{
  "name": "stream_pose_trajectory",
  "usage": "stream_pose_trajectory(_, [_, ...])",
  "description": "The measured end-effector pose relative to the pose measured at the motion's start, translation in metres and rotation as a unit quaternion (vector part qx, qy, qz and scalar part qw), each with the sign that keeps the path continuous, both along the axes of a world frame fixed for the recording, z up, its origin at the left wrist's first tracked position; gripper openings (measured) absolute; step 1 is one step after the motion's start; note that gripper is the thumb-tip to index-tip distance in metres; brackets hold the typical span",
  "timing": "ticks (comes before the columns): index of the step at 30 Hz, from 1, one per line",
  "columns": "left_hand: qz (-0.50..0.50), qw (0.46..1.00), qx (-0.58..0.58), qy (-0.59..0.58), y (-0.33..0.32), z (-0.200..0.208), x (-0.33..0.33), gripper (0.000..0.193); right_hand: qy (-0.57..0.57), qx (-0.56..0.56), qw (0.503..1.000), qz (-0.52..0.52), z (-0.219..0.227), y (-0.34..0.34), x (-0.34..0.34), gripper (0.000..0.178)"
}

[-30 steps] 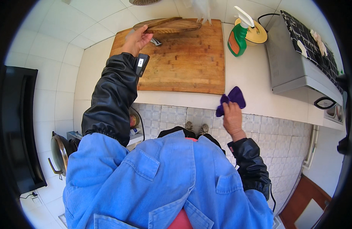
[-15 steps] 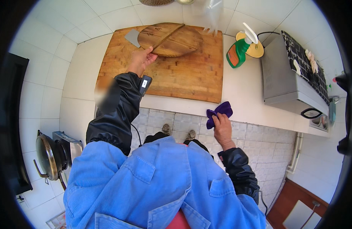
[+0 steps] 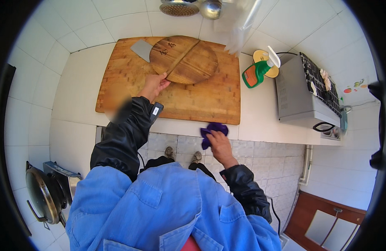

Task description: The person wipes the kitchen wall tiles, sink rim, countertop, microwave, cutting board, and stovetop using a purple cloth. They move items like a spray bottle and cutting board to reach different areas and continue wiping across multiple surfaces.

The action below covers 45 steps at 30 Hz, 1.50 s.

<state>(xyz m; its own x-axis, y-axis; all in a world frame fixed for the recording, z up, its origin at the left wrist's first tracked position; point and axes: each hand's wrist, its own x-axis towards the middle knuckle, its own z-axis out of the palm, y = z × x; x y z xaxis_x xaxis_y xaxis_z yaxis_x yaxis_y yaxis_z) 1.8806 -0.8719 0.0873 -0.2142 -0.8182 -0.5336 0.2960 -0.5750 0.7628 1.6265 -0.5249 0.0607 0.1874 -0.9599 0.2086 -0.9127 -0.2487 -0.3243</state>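
Note:
A round wooden pot lid (image 3: 197, 67) with a raised bar handle lies on a thick wooden cutting board (image 3: 130, 79). My left hand (image 3: 153, 86) pinches the lid at its near left edge, by the handle's lower end. A flat grey metal blade (image 3: 142, 50) sticks out from behind the lid's left side; the rest of it is hidden. My right hand (image 3: 221, 146) is closed on a purple cloth (image 3: 214, 129). It presses the cloth against the counter's front edge, just in front of the board.
A green spray bottle (image 3: 255, 73) with a white trigger stands right of the board, before a yellow round object (image 3: 271, 72). Farther right is a grey oven-like appliance (image 3: 306, 94) under a black patterned cover. A strainer (image 3: 179, 8) and a ladle (image 3: 210, 9) hang above; a wok (image 3: 40, 194) hangs at left.
My right hand has moved the purple cloth left along the counter's front edge. My left hand keeps its hold on the lid. The whole view has shifted somewhat.

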Motion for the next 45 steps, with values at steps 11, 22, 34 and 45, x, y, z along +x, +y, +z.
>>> stream_pose_trajectory(11, [-0.002,1.0,0.018,-0.001,-0.01,-0.007,0.018,0.017,0.043,-0.024,0.998,-0.036,-0.017,-0.041,0.078,0.054])
stream_pose_trajectory(22, [-0.031,0.999,0.004,0.03,-0.015,-0.017,0.034,0.021,0.051,0.001,0.99,-0.131,-0.005,-0.019,0.031,0.05])
stream_pose_trajectory(34, [-0.014,0.999,-0.018,0.028,-0.012,-0.028,0.04,0.022,0.018,-0.033,0.999,0.013,-0.014,-0.054,0.08,0.049])
stream_pose_trajectory(45, [-0.036,0.998,-0.038,-0.04,0.032,-0.006,0.058,0.028,0.043,-0.042,0.918,-0.392,-0.035,0.023,-0.105,0.054])
